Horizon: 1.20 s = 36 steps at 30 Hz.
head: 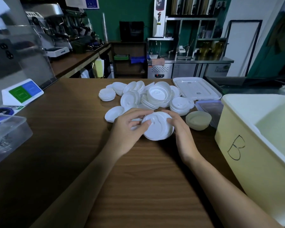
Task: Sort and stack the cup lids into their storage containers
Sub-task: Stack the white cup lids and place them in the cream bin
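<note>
Lid stack point(157, 129): a few white cup lids nested together, low on the surface point(138, 178) at centre, just in front of the loose pile point(148, 97). Left hand point(130, 129) has its thumb on the top lid & fingers curled at the far-left rim. Right hand point(179, 127) cups the opposite rim w/ fingers wrapped round the side. So each grip is clamped on the same stack, one per side, prob. to square the rims so the lids nest flush before the stack goes anywhere. Top lid looks a bit off-centre vs those under it, which fits that.

The loose pile is mixed: some lids dome-up, some flipped, plus a few short stacks, e.g. one at the right end point(181, 106) & one at far left point(107, 94). Sorting looks partway, w/ most lids not yet boxed.

Yellow bin point(240, 162) marked "B" stands open-topped just right of the hands, near enough for a short carry. It's likely the home for one lid type; can't see its contents. Btwn bin & pile sit a translucent bowl point(198, 120) and a blue-lidded box point(209, 106); a flat clear tray lid point(196, 88) lies further back. Clear tub point(7, 134) sits at the left edge, well apart from the lids, maybe for the other type.
</note>
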Motion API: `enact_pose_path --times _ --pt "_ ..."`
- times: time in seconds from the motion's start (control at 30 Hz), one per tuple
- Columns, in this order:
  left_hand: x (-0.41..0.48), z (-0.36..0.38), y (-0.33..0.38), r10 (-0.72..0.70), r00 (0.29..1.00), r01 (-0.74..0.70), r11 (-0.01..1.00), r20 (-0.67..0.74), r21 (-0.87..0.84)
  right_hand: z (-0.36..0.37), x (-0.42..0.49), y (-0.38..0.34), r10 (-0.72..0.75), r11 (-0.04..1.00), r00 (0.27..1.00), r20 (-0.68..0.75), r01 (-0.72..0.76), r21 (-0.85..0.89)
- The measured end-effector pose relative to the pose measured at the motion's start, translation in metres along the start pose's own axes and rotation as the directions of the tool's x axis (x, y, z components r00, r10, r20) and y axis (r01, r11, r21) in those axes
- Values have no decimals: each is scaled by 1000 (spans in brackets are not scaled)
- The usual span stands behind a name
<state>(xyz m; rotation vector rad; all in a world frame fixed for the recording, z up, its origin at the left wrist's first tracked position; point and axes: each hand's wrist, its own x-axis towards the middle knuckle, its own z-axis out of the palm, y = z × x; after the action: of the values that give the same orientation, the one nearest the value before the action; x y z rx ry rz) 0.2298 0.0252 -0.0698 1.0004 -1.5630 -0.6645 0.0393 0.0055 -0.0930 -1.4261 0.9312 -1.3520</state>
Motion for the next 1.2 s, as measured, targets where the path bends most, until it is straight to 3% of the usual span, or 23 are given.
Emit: enact_pose_path --times 0.27,0.5,0.7,0.8,1.2 --pt "-4 7 1 58 997 -56 997 -46 59 2 -5 -5 -16 999 998 58 19 -42" --pt "-4 6 0 138 988 -116 961 -72 252 1 -6 -8 -22 998 997 75 27 -56" --pt "-2 2 3 -150 988 148 988 -44 -41 2 -8 -11 10 1000 998 68 -9 -5" --pt "-1 0 5 -220 975 213 966 -36 -144 2 -8 -10 16 1000 998 64 -17 13" --pt "0 -7 -2 -271 962 265 954 -26 -137 1 -7 -12 67 994 994 92 -74 77"
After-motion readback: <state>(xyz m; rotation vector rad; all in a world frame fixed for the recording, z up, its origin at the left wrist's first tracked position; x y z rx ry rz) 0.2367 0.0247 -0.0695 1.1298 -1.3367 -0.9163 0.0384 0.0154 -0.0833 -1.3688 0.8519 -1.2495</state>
